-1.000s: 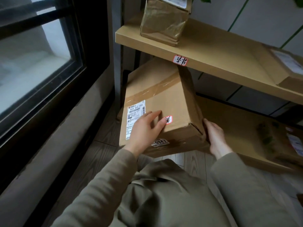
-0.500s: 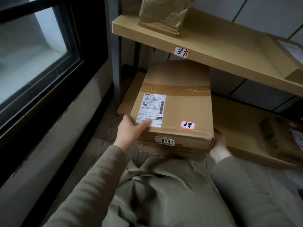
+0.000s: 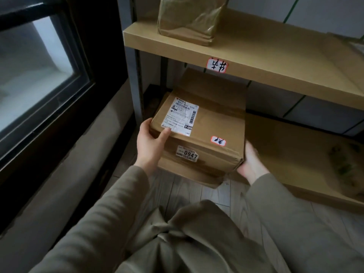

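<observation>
I note two tan shelves above a plank floor (image 3: 197,194). The upper shelf (image 3: 275,62) carries a wrapped parcel (image 3: 189,18) at its left end and a flat carton (image 3: 346,50) at far right. A handwritten tag (image 3: 217,65) sits on its front edge. Over the lower shelf (image 3: 295,142), left end, is the box (image 3: 206,125), with its near end past the edge. I cannot confirm contact. A blurred packet (image 3: 346,168) lies at right.
</observation>
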### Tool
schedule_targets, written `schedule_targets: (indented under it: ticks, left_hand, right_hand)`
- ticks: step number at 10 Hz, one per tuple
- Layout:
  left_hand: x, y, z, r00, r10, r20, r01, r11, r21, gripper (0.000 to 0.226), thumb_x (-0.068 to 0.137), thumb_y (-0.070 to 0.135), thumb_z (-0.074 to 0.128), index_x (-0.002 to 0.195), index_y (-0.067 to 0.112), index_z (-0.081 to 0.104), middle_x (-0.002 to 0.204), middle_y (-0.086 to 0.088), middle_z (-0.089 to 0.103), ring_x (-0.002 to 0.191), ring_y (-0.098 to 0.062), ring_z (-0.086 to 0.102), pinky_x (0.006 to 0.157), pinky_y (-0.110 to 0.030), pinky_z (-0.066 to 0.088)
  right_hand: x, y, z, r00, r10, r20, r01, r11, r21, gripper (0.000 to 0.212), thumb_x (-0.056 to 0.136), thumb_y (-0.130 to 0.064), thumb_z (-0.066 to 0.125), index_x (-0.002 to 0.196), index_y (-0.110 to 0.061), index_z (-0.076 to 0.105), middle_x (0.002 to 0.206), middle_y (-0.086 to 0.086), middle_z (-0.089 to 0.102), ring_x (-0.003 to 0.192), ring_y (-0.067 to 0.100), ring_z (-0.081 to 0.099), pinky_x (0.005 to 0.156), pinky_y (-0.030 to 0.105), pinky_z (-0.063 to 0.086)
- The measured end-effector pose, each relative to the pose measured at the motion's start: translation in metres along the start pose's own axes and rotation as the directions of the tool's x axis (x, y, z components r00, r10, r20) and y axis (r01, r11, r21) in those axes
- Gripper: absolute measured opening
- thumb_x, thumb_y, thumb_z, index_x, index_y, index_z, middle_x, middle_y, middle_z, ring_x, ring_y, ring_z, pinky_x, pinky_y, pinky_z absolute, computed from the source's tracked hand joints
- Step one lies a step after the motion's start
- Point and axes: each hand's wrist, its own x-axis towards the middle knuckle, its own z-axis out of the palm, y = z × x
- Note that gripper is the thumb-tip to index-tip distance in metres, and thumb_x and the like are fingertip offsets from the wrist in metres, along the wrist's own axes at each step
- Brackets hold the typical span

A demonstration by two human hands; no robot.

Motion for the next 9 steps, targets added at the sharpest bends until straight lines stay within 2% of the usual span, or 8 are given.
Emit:
schedule_targets:
  ticks: [1, 2, 4, 6, 7, 8, 9]
  left_hand:
    - [0.024, -0.005, 0.005, 1.000, 0.020, -0.005, -0.020, 0.999, 0.043, 0.053, 0.083, 0.025, 0.068, 0.129, 0.010, 0.046, 0.115, -0.002, 0.060, 0.105, -0.016, 0.059, 0.093, -0.032, 0.050]
    - [0.043, -0.005, 0.010, 0.998, 0.061, -0.031, -0.059, 0.995, 0.077, 0.050, 0.085, 0.023, 0.067, 0.128, 0.009, 0.047, 0.109, 0.002, 0.057, 0.100, -0.012, 0.058, 0.085, -0.024, 0.048]
    - [0.068, -0.004, 0.019, 0.992, 0.099, -0.072, -0.089, 0.988, 0.130, 0.048, 0.085, 0.024, 0.066, 0.127, 0.009, 0.047, 0.106, 0.004, 0.056, 0.098, -0.012, 0.057, 0.090, -0.028, 0.049]
    - [0.077, -0.006, 0.022, 0.993, 0.086, -0.085, -0.071, 0.982, 0.176, 0.049, 0.086, 0.024, 0.065, 0.128, 0.010, 0.046, 0.108, 0.004, 0.054, 0.101, -0.012, 0.056, 0.093, -0.029, 0.048]
    - [0.078, -0.005, 0.024, 0.996, 0.033, -0.084, -0.016, 0.983, 0.184, 0.049, 0.086, 0.022, 0.065, 0.128, 0.008, 0.045, 0.110, 0.002, 0.056, 0.103, -0.014, 0.056, 0.096, -0.032, 0.047]
    - [0.077, 0.004, 0.026, 0.984, -0.080, -0.159, 0.115, 0.968, 0.223, 0.052, 0.087, 0.027, 0.061, 0.128, 0.002, 0.041, 0.125, -0.010, 0.056, 0.115, -0.025, 0.054, 0.102, -0.041, 0.043]
    - [0.065, 0.027, 0.028, 0.953, -0.208, -0.219, 0.269, 0.915, 0.302, 0.056, 0.088, 0.030, 0.055, 0.132, -0.001, 0.038, 0.133, -0.018, 0.050, 0.124, -0.033, 0.047, 0.105, -0.045, 0.037]
  right_hand:
    - [0.024, -0.007, 0.018, 0.997, 0.046, 0.058, -0.046, 0.999, 0.008, 0.051, 0.088, -0.059, 0.045, 0.118, -0.021, 0.063, 0.109, 0.012, 0.070, 0.098, 0.031, 0.066, 0.083, 0.043, 0.053]
    - [0.044, -0.018, 0.034, 0.995, 0.041, 0.087, -0.039, 0.999, -0.016, 0.052, 0.088, -0.061, 0.043, 0.112, -0.021, 0.066, 0.099, 0.010, 0.071, 0.087, 0.028, 0.068, 0.074, 0.038, 0.055]
    - [0.076, -0.028, 0.051, 0.994, 0.030, 0.101, -0.018, 0.993, -0.117, 0.053, 0.086, -0.065, 0.043, 0.109, -0.023, 0.067, 0.098, 0.008, 0.073, 0.089, 0.028, 0.070, 0.080, 0.042, 0.056]
    - [0.091, -0.026, 0.055, 0.989, 0.058, 0.134, -0.043, 0.992, -0.119, 0.056, 0.085, -0.067, 0.042, 0.113, -0.024, 0.065, 0.102, 0.008, 0.072, 0.093, 0.027, 0.069, 0.083, 0.045, 0.055]
    - [0.083, -0.027, 0.058, 0.988, 0.097, 0.116, -0.085, 0.991, -0.108, 0.053, 0.088, -0.062, 0.041, 0.115, -0.022, 0.064, 0.106, 0.008, 0.071, 0.095, 0.027, 0.068, 0.085, 0.042, 0.055]
    - [0.067, -0.035, 0.058, 0.990, 0.139, 0.035, -0.134, 0.984, -0.120, 0.051, 0.092, -0.051, 0.046, 0.124, -0.015, 0.058, 0.121, 0.010, 0.064, 0.107, 0.027, 0.063, 0.091, 0.039, 0.051]
    - [0.038, -0.046, 0.053, 0.980, 0.128, -0.154, -0.164, 0.955, -0.249, 0.050, 0.094, -0.037, 0.049, 0.134, -0.007, 0.045, 0.137, 0.012, 0.050, 0.123, 0.029, 0.049, 0.105, 0.039, 0.039]
